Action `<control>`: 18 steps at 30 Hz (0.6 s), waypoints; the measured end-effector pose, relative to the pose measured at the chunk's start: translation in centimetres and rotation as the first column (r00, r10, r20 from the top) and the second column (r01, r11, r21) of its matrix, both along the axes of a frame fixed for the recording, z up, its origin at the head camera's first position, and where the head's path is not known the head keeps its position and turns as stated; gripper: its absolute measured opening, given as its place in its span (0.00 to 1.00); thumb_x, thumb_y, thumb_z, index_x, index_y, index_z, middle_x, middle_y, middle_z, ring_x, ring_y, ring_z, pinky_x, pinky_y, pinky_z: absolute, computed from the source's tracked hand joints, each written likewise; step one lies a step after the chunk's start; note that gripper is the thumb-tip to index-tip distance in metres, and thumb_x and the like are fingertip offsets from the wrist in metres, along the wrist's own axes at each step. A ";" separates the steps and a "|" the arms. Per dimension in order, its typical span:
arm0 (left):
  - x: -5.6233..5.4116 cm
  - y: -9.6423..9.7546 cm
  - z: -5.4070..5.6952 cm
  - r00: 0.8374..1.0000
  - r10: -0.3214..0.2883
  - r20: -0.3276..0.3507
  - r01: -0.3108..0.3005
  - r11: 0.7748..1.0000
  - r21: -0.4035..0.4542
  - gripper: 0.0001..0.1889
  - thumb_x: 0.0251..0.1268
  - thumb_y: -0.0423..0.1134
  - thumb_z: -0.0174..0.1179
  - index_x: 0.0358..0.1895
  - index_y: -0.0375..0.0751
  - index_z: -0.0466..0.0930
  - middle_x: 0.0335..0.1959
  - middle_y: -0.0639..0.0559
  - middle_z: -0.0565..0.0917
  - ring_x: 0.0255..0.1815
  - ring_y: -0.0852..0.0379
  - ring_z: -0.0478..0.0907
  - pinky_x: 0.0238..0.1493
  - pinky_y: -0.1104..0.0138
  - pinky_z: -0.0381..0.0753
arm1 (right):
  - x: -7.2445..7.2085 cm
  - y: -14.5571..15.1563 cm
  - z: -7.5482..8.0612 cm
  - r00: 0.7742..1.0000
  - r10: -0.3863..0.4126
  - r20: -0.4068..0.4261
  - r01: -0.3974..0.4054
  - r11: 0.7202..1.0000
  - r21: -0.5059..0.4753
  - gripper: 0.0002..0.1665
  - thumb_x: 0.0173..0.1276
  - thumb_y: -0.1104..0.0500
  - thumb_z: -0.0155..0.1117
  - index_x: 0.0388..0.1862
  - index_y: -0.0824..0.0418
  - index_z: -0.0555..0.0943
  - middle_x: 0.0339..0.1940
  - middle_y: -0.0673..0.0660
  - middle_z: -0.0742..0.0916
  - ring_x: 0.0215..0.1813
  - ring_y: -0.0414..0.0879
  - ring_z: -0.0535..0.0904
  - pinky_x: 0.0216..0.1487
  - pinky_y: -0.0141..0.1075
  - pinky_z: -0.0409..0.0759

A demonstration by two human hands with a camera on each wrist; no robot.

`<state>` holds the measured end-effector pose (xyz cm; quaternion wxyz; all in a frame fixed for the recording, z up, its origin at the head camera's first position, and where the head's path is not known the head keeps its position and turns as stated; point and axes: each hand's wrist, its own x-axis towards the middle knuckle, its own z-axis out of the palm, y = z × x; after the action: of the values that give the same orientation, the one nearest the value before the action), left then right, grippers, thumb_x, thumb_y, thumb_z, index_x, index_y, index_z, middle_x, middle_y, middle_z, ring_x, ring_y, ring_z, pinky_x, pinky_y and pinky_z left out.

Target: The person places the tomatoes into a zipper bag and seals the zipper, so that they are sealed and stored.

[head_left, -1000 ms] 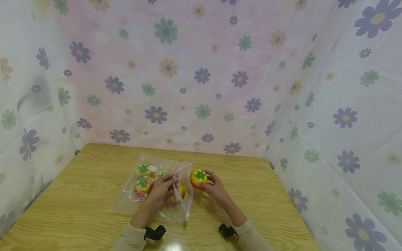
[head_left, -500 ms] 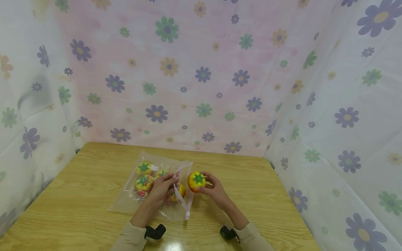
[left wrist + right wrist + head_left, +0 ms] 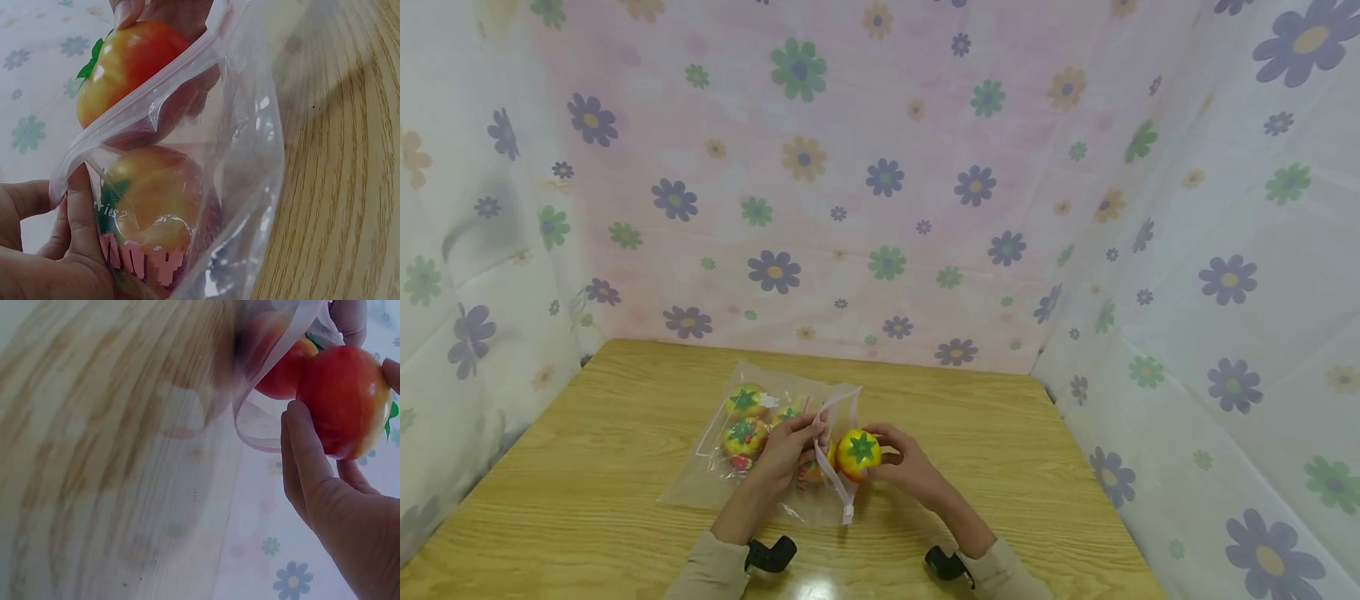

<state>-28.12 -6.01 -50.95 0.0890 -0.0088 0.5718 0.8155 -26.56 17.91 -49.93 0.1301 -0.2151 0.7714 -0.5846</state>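
A clear zip bag [image 3: 700, 487] with a pale pink zip edge lies on the table, its mouth facing right. Several yellow-red toy tomatoes [image 3: 744, 437] with green star-shaped leaves are inside it. My left hand [image 3: 784, 457] pinches the upper rim of the mouth between thumb and fingers, holding it raised. Another toy tomato [image 3: 857, 456] is in my right hand [image 3: 908, 468], gripped by thumb and fingertips right at the bag's mouth. In the right wrist view this tomato [image 3: 344, 403] sits close against one inside the bag; whether they touch I cannot tell.
The wood-grain table [image 3: 1000, 467] stretches out on both sides of the bag. Flower-printed cloth [image 3: 880, 225] hangs at the back and both sides. Black wrist devices [image 3: 772, 556] are strapped near both sleeves. A white zip slider [image 3: 847, 514] sits at the bag's near corner.
My right hand has carried its toy tomato left and slightly nearer, from beside the bag up to its mouth. The left hand has kept its hold on the rim.
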 end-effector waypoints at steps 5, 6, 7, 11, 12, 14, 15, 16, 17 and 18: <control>0.0 0.1 0.0 1.000 0.004 0.009 -0.004 1.000 -0.015 0.16 0.79 0.32 0.53 0.59 0.22 0.74 0.33 0.51 0.83 0.32 0.62 0.80 0.34 0.75 0.83 | 0.2 0.1 0.3 0.998 0.043 0.041 -0.043 0.999 0.005 0.36 0.65 0.60 0.73 0.71 0.55 0.73 0.65 0.59 0.79 0.58 0.52 0.79 0.55 0.37 0.83; 0.0 0.1 0.0 1.000 0.001 0.007 -0.001 1.000 -0.014 0.16 0.79 0.32 0.54 0.59 0.22 0.74 0.33 0.51 0.83 0.32 0.62 0.80 0.34 0.75 0.83 | 0.3 0.1 0.4 0.998 0.048 0.051 -0.048 0.999 0.008 0.36 0.65 0.59 0.74 0.71 0.55 0.74 0.64 0.58 0.79 0.57 0.51 0.79 0.55 0.37 0.83; 0.0 0.1 0.1 1.000 -0.004 0.001 0.004 1.000 -0.015 0.16 0.79 0.33 0.54 0.59 0.22 0.75 0.33 0.51 0.83 0.32 0.62 0.80 0.34 0.75 0.83 | 0.4 0.1 0.5 0.997 0.053 0.059 -0.053 0.999 0.007 0.36 0.64 0.59 0.74 0.71 0.55 0.74 0.63 0.59 0.80 0.56 0.51 0.80 0.54 0.37 0.84; 0.2 0.0 0.1 0.998 -0.032 -0.060 0.032 0.999 0.006 0.16 0.78 0.36 0.56 0.57 0.24 0.77 0.34 0.52 0.84 0.33 0.63 0.81 0.36 0.75 0.83 | 0.6 0.1 0.6 0.995 0.059 0.085 -0.059 0.998 -0.003 0.37 0.64 0.58 0.74 0.72 0.55 0.73 0.62 0.60 0.80 0.53 0.52 0.82 0.52 0.38 0.85; 0.3 0.0 0.1 0.997 -0.033 -0.071 0.034 0.999 0.008 0.16 0.78 0.36 0.56 0.56 0.24 0.77 0.34 0.52 0.84 0.33 0.63 0.81 0.36 0.75 0.83 | 0.6 0.1 0.6 0.995 0.057 0.086 -0.057 0.998 -0.006 0.37 0.64 0.58 0.74 0.72 0.55 0.74 0.62 0.60 0.80 0.53 0.51 0.82 0.52 0.38 0.85; 0.3 0.1 0.1 0.996 -0.032 -0.087 0.033 0.999 0.009 0.15 0.78 0.36 0.57 0.55 0.25 0.78 0.34 0.52 0.85 0.32 0.63 0.82 0.35 0.76 0.83 | 0.6 0.1 0.5 0.994 0.053 0.091 -0.052 0.999 -0.011 0.37 0.64 0.59 0.74 0.72 0.54 0.73 0.62 0.60 0.80 0.52 0.51 0.83 0.51 0.39 0.85; 0.3 0.1 0.1 0.996 -0.026 -0.081 0.026 1.000 0.003 0.15 0.77 0.36 0.57 0.56 0.25 0.78 0.34 0.52 0.85 0.32 0.63 0.82 0.35 0.76 0.83 | 0.6 0.1 0.4 0.995 0.047 0.090 -0.046 0.999 -0.011 0.37 0.64 0.59 0.74 0.72 0.54 0.74 0.63 0.60 0.80 0.52 0.51 0.84 0.51 0.39 0.85; 0.3 0.2 0.1 0.997 -0.021 -0.071 0.021 1.000 0.002 0.15 0.78 0.35 0.57 0.57 0.24 0.78 0.34 0.51 0.85 0.32 0.63 0.82 0.34 0.76 0.83 | 0.6 0.0 0.3 0.995 0.041 0.092 -0.040 0.999 -0.013 0.37 0.65 0.60 0.74 0.72 0.54 0.73 0.63 0.60 0.80 0.52 0.51 0.84 0.51 0.39 0.85; 0.3 0.3 0.2 0.998 -0.017 -0.063 0.017 1.000 -0.004 0.16 0.78 0.34 0.56 0.58 0.23 0.77 0.34 0.51 0.85 0.32 0.63 0.81 0.34 0.76 0.83 | 0.6 0.0 0.2 0.995 0.034 0.093 -0.033 0.999 -0.016 0.37 0.65 0.60 0.74 0.72 0.54 0.73 0.63 0.60 0.80 0.52 0.51 0.84 0.51 0.39 0.85; 0.3 0.5 0.2 0.999 -0.005 -0.044 0.004 1.000 -0.013 0.16 0.78 0.33 0.55 0.59 0.23 0.76 0.34 0.51 0.84 0.31 0.63 0.81 0.33 0.76 0.83 | 0.6 -0.1 0.2 0.995 0.028 0.093 -0.026 0.999 -0.019 0.37 0.65 0.61 0.74 0.72 0.54 0.73 0.63 0.60 0.80 0.51 0.51 0.84 0.51 0.40 0.85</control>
<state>-27.87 -5.52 -50.71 0.0780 0.0100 0.5787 0.8117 -25.99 17.81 -49.76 0.1719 -0.1992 0.7562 -0.5991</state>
